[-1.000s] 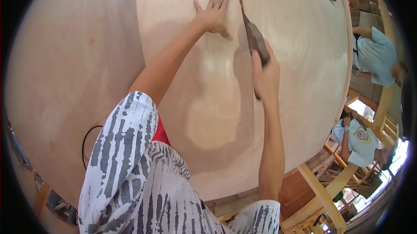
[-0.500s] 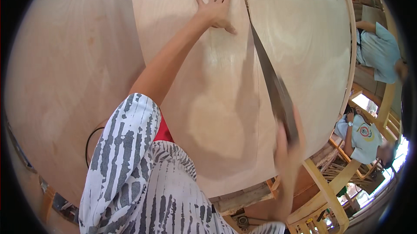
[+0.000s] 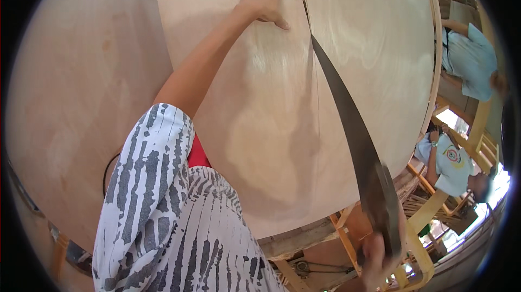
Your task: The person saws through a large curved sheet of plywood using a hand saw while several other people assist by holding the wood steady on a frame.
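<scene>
A large sheet of pale plywood (image 3: 260,183) lies before me, with a cut running down from its far edge and a thin pencil line continuing below it. My left hand (image 3: 261,3) rests flat on the sheet left of the cut, fingers spread. At lower right my right hand (image 3: 374,254) is wrapped round the dark handle of a handsaw (image 3: 347,113). The saw's long blade slants up and left, its tip at the lower end of the cut. Motion blurs the right hand and handle a little.
Another wood panel (image 3: 92,86) adjoins on the left. To the right, beyond a curved wooden edge (image 3: 431,75), are a person in a light shirt (image 3: 469,59) and a second person (image 3: 450,156) among wooden frames (image 3: 423,213). A black cable (image 3: 110,170) curves by my left sleeve.
My right hand has drawn the handsaw down and toward me, so more of its blade shows. The left hand stays spread on the plywood; the whole view has shifted slightly.
</scene>
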`<state>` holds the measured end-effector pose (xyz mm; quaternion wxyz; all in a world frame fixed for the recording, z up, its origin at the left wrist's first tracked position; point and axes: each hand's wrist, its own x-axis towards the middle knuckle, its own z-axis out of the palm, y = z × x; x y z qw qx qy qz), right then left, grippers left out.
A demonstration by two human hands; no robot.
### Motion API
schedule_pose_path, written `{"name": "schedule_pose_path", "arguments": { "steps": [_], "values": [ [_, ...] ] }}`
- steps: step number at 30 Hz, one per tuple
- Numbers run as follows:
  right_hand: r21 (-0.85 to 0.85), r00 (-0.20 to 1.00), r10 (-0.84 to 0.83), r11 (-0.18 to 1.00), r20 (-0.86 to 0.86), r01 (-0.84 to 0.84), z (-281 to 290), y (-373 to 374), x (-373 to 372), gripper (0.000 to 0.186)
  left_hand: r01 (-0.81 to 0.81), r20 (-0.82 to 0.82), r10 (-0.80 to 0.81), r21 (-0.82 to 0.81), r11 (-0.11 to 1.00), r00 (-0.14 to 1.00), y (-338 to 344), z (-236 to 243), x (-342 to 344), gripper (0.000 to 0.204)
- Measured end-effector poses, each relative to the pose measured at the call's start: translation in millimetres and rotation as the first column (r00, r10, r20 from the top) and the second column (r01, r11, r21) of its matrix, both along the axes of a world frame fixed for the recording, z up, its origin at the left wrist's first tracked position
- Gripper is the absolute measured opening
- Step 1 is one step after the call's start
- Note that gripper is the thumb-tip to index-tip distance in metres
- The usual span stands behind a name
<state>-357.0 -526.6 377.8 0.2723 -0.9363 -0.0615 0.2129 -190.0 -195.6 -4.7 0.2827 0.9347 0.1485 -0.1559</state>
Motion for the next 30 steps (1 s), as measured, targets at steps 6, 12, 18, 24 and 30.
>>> {"name": "schedule_pose_path", "arguments": {
  "steps": [6,12,18,24,30],
  "values": [
    [0.082,0.984,0.166,0.982,0.069,-0.171,-265.2,93.8,153.2,0.052,0.002,0.016,-0.003,0.056,0.998,1.000,-17.5,-11.9,4.3,0.157],
    [0.105,0.998,0.006,0.994,-0.067,0.001,-181.7,62.6,103.8,0.051,0.031,0.099,-0.042,0.114,0.993,0.994,-13.8,-15.6,-26.5,0.149],
    [-0.056,0.974,-0.224,0.974,-0.043,0.222,-8.4,-50.4,-41.5,0.061,0.054,0.095,-0.071,0.170,0.984,0.993,-66.8,-15.5,-45.9,0.150],
    [-0.078,0.984,-0.134,0.989,-0.119,0.125,-31.9,-32.9,-49.1,0.060,0.074,0.058,-0.083,0.135,0.988,0.995,-55.2,-30.1,-62.8,0.155],
    [0.185,0.974,0.104,0.972,0.200,-0.142,-265.8,56.6,72.8,0.053,0.069,0.040,-0.074,0.116,0.991,0.996,-66.6,-26.4,-59.6,0.156]
  ]
}}
